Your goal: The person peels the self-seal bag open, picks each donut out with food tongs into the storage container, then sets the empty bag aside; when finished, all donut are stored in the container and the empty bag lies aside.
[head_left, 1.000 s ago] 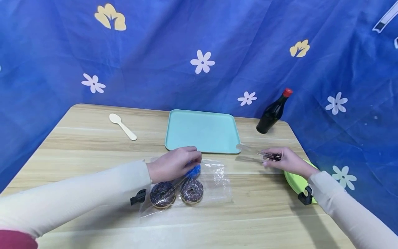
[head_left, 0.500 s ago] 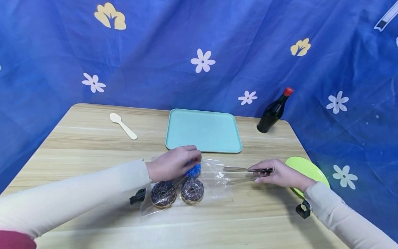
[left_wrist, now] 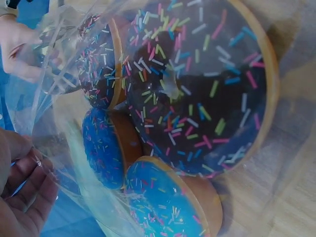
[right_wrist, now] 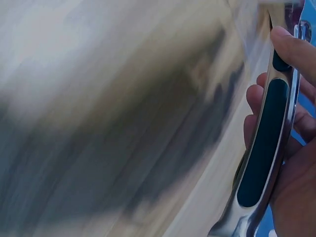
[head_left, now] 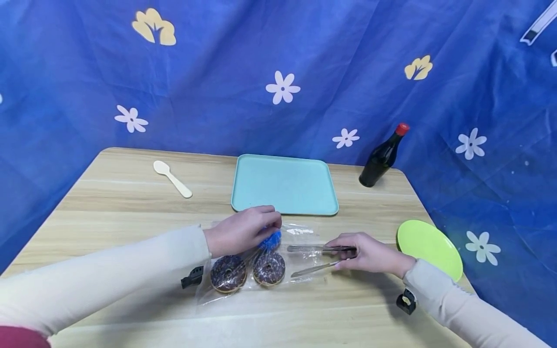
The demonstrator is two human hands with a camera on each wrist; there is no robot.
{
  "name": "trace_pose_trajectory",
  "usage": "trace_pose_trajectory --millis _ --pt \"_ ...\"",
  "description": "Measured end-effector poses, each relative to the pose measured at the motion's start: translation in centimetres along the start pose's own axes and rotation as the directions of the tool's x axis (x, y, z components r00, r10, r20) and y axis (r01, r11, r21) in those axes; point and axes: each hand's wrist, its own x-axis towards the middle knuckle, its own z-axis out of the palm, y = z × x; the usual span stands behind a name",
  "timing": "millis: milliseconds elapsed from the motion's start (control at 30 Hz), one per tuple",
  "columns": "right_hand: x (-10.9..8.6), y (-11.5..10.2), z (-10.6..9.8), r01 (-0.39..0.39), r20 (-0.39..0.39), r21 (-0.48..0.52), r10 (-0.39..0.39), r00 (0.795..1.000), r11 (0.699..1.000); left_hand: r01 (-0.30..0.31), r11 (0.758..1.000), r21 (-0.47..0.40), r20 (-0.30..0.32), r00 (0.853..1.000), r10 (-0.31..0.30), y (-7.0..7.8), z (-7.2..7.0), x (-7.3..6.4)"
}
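Observation:
A clear plastic bag (head_left: 304,231) lies on the table with doughnuts in it. Two have chocolate icing and sprinkles: a left chocolate doughnut (head_left: 228,274) and a right chocolate doughnut (head_left: 269,268). Behind them are a dark blue doughnut (left_wrist: 101,148) and a lighter blue doughnut (left_wrist: 163,202), partly hidden in the head view. My left hand (head_left: 245,229) pinches the bag's upper film between thumb and fingers. In my right hand (head_left: 363,251) I grip metal tongs (right_wrist: 264,143) with dark handle inlays. Their arms are spread, the tips overlapping the bag's right end beside the right chocolate doughnut.
A light blue tray (head_left: 285,183) lies behind the bag. The green plate (head_left: 428,249) is at the right edge, near my right forearm. A dark bottle (head_left: 380,159) with a red cap stands back right; a cream spoon (head_left: 171,179) lies back left.
My right hand has brought the tongs left and towards me, from beside the tray's corner to the bag's right end, uncovering the green plate. The left hand keeps its place on the bag.

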Motion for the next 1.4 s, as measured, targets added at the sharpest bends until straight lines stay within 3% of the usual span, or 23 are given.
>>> trace_pose_trajectory --millis 233,467,833,1200,1400 --pt "1.0 -1.1 0.8 0.046 0.035 -0.015 -0.046 0.998 0.999 -0.004 1.000 0.000 -0.003 1.000 0.004 -0.1 0.3 0.0" --pt "1.5 -1.5 1.2 0.039 0.041 -0.040 -0.037 0.998 0.998 -0.007 1.000 0.006 -0.002 1.000 0.007 0.0 0.2 0.0" --pt "1.5 -1.6 1.6 0.071 -0.004 -0.080 -0.072 0.997 0.994 -0.004 1.000 -0.002 0.007 1.000 0.004 0.0 0.1 -0.2" --pt "1.0 -1.1 1.2 0.103 -0.051 -0.040 -0.105 0.993 0.994 -0.016 1.000 0.001 0.005 1.000 0.016 -0.1 0.4 -0.2" --pt "-0.3 0.2 0.2 0.063 -0.072 0.036 -0.060 0.996 0.997 -0.020 1.000 0.003 0.004 1.000 0.020 -0.2 0.3 -0.1"
